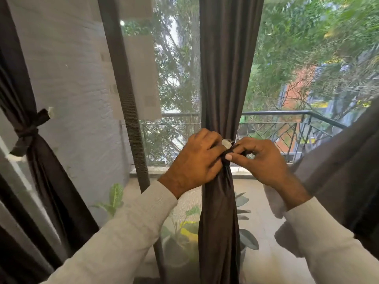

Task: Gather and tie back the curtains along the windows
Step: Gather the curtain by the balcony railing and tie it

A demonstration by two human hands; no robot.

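1. The middle curtain (227, 78) hangs straight down in front of the window screen, gathered into a narrow waist at the centre of the view.
2. The left hand (196, 160) curls round the gathered waist from the left, its fingers wrapped over the dark cloth.
3. The right hand (260, 158) meets it from the right, thumb and fingers pinching a dark tie-back strap (235, 153) against the bunch.
4. A small white tab (226, 144) on the strap's end shows between the two hands.
5. Below the hands the curtain falls as one tight bundle to the bottom edge of the view.
6. The left curtain (47, 160) is already cinched by its own dark tie (27, 132), with a white-tipped end sticking out to the right.
7. Another dark curtain (344, 171) drapes across the right edge, behind the right forearm.
8. Both forearms wear pale grey sleeves (127, 226).
9. Beyond the screen stand leafy potted plants (184, 232) on the balcony floor, a metal railing (287, 124) and green trees.
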